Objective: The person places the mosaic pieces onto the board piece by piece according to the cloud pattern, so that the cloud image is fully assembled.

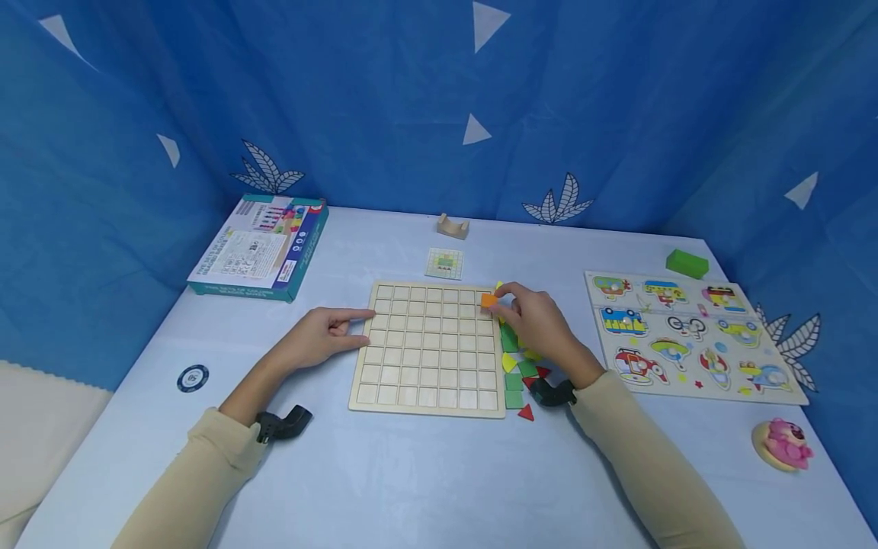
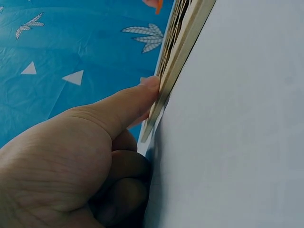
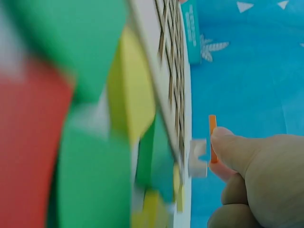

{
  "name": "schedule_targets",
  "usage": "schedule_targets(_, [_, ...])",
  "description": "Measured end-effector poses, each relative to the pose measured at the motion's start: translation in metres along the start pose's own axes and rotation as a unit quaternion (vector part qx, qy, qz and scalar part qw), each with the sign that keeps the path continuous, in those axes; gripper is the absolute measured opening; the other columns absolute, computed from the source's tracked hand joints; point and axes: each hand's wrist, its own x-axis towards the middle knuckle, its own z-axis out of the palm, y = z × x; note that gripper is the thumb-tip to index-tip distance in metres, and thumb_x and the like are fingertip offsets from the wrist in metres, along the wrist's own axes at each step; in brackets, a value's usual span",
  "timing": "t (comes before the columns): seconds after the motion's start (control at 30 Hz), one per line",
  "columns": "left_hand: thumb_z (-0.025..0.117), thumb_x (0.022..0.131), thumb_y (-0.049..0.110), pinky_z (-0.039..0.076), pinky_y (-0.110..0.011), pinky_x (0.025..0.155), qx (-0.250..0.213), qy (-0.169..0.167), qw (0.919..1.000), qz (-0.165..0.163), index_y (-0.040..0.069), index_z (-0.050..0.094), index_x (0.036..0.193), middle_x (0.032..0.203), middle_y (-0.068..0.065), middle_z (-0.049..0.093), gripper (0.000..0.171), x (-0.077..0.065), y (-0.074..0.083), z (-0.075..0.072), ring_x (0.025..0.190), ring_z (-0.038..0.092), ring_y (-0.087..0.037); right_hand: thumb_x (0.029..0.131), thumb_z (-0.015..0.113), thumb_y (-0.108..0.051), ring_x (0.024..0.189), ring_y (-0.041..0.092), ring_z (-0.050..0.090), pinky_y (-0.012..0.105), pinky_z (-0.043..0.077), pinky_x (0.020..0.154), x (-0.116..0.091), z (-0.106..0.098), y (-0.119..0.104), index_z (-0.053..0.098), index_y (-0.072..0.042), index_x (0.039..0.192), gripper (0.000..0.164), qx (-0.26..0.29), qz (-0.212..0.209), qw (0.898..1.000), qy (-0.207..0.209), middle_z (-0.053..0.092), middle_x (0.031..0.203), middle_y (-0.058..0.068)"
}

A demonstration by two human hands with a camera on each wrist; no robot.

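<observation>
A square wooden grid board [image 1: 428, 413] with a raised rim lies on the table. My left hand [image 1: 321, 335] is at its left edge; the extended thumb and index finger touch the rim, apart from each other, the other fingers folded in. In the left wrist view the thumb [image 2: 126, 107] rests against the board's side. My right hand [image 1: 545, 322] pinches an orange tile [image 1: 488, 300] between thumb and index finger over the board's far right corner. The right wrist view shows the tile [image 3: 213, 137] edge-on, raised above the board. Loose green [image 1: 514, 399], yellow and red tiles lie along the board's right side, partly hidden by the right hand.
Behind the board are a small pattern card [image 1: 444, 263] and a wooden stand [image 1: 453, 226]. A box [image 1: 257, 248] lies back left, a round disc [image 1: 193, 378] at left. At right are a vehicle puzzle [image 1: 693, 335], a green block [image 1: 687, 263] and a pink figure [image 1: 787, 444].
</observation>
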Motion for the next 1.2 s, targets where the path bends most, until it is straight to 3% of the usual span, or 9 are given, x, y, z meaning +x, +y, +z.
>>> schedule_targets(0.33, [0.08,0.091,0.029,0.031,-0.03,0.055,0.01,-0.006,0.9999,-0.003,0.019,0.065,0.14,0.059,0.003,0.039,0.052,0.005,0.0,-0.001,0.054,0.035,-0.014,0.099,0.069,-0.033,0.046,0.018,0.038,0.031,0.03,0.046,0.017,0.015,-0.028,0.067,-0.01,0.124,0.034,0.038,-0.046,0.998,-0.007,0.044,0.056,0.002])
schedule_targets(0.53, [0.081,0.09,0.031,0.031,-0.03,0.054,0.015,-0.003,0.9998,-0.008,0.019,0.063,0.142,0.059,0.002,0.04,0.056,0.01,0.002,0.001,0.053,0.035,-0.015,0.1,0.069,-0.032,0.045,0.017,0.035,0.031,0.029,0.047,0.029,0.03,-0.04,0.067,-0.01,0.123,0.032,0.055,-0.053,0.997,-0.015,0.042,0.054,0.001])
schedule_targets(0.8, [0.08,0.09,0.033,0.033,-0.031,0.055,0.014,0.0,0.9998,-0.016,0.021,0.062,0.143,0.059,0.002,0.042,0.057,0.011,0.002,0.004,0.053,0.036,-0.015,0.099,0.07,-0.031,0.047,0.014,0.042,0.03,0.032,0.049,0.03,0.049,-0.045,0.073,-0.011,0.118,0.028,0.037,-0.051,0.998,0.01,0.049,0.056,-0.001])
schedule_targets(1.2, [0.08,0.09,0.034,0.032,-0.031,0.056,0.009,0.005,0.9998,-0.017,0.021,0.062,0.142,0.059,0.002,0.039,0.057,0.007,0.001,0.001,0.053,0.033,-0.014,0.097,0.072,-0.036,0.045,0.01,0.031,0.028,0.025,0.047,0.03,0.059,-0.047,0.075,-0.016,0.118,0.029,0.007,-0.074,0.997,0.038,0.041,0.051,-0.005])
